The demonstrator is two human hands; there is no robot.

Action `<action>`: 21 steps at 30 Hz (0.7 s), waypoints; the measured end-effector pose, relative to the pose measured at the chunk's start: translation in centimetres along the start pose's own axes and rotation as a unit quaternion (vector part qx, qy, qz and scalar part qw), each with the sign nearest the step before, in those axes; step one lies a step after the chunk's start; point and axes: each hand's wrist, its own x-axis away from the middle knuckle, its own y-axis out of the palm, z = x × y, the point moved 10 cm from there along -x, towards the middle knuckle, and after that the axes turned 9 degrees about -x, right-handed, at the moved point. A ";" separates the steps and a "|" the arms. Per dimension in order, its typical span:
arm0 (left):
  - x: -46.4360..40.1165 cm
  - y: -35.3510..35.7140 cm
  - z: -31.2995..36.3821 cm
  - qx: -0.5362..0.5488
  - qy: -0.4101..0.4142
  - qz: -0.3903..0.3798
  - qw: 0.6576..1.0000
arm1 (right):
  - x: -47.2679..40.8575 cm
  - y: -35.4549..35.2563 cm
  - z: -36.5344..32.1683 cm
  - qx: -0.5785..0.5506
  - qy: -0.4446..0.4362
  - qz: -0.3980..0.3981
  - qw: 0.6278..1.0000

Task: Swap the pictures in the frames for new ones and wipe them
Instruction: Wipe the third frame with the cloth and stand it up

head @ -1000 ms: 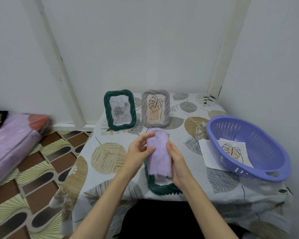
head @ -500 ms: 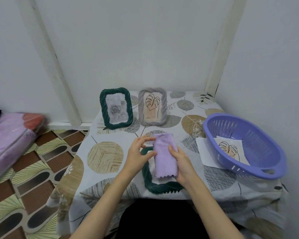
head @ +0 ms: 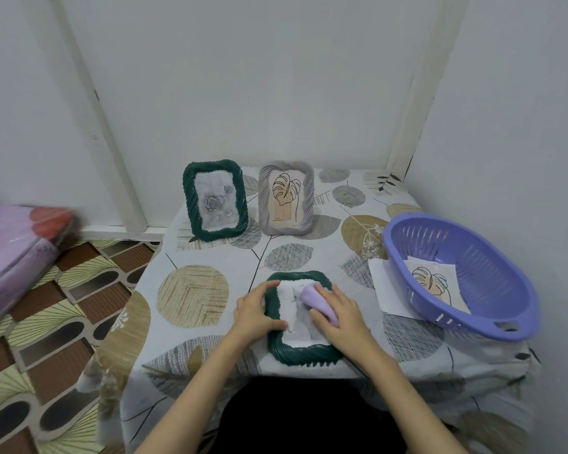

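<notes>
**Wiping the flat-lying green frame**

Both hands have come down from mid-air to the table since the earlier frames, and the lilac cloth (head: 318, 303), then held up between them, now lies bunched on the frame's glass.

The right hand (head: 338, 317) presses the cloth onto the glass, fingers curled over the wad. The left hand (head: 254, 311) rests on the left rail of the green frame (head: 304, 350), fingers spread and nearly straight, steadying it. This frame lies flat, face up, near the front edge of the table (head: 194, 290).

Handling, as judged:
- The frame looks light and rigid; its ribbed rails give a firm hold. Take hold at the rails, not the pane.
- The pane is likely fragile and slippery; keep pressure moderate.
- The cloth is soft and limp and will fold under the palm.

Clearances:
- The frame's near rail sits close to the table's front edge; a hard stroke toward the body could push it off.
- Open tabletop lies to the left of the frame.
- The purple basket (head: 473, 257), holding a leaf print (head: 430, 283), stands to the right, apart from the right hand.
- A second green frame (head: 214, 201) and a grey frame (head: 286, 198) stand upright at the back, well apart.
</notes>
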 end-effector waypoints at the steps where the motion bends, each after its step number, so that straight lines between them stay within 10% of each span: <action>1: -0.1 0.0 0.1 0.053 0.001 0.001 0.999 | 0.1 0.2 0.2 0.018 0.009 -0.013 1.000; 7: -0.3 0.0 1.2 0.249 -0.010 -0.039 0.968 | 1.0 0.1 0.3 0.132 0.002 -0.060 0.989; 21: 0.3 -0.8 0.8 0.177 0.073 -0.073 0.979 | 0.1 -0.8 -4.9 0.278 -0.114 0.136 0.944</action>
